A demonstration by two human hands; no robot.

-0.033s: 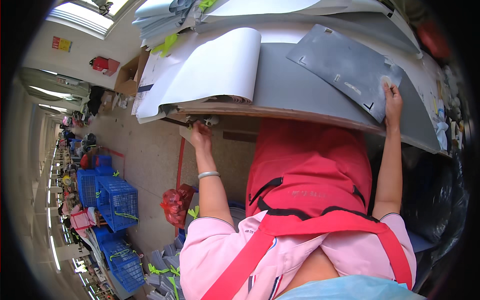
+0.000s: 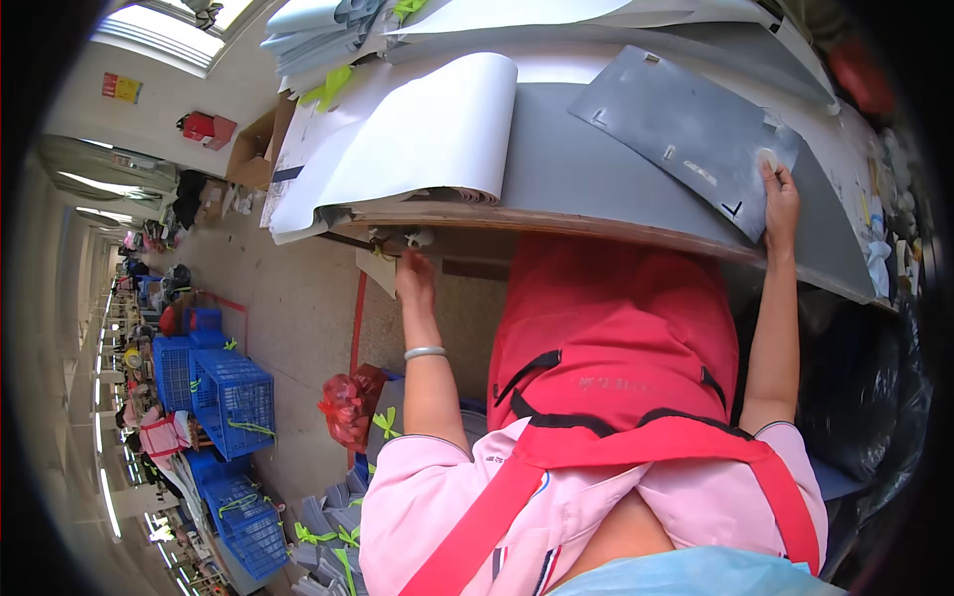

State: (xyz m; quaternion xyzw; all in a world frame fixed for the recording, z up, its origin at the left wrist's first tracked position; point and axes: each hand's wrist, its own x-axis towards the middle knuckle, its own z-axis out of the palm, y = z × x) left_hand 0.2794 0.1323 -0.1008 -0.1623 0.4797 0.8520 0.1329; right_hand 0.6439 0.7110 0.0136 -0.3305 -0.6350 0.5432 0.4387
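Observation:
My right hand (image 2: 781, 207) grips the right-hand edge of a dark grey flat template (image 2: 646, 117), thumb on top. Small slots and black corner marks show on the template, which lies tilted across a grey sheet (image 2: 552, 134) on the worktable. Below the table's front edge, at the left, is my left hand (image 2: 415, 278). Its fingers are blurred and partly turned away, so their closing does not show. Close by it, under the edge, hang a small white object (image 2: 420, 238) and a beige card-like piece (image 2: 377, 270).
A curled white sheet (image 2: 427, 129) covers the table's left part, beside the grey sheet. Stacked blue crates (image 2: 234, 397) and a red plastic bag (image 2: 346, 412) stand on the floor at left. Grey bundles with green ties (image 2: 333, 526) lie nearer me. Black plastic (image 2: 850, 387) is at right.
My left hand has drawn slightly right and down, away from the small objects under the table edge. My right hand and the template have stayed put.

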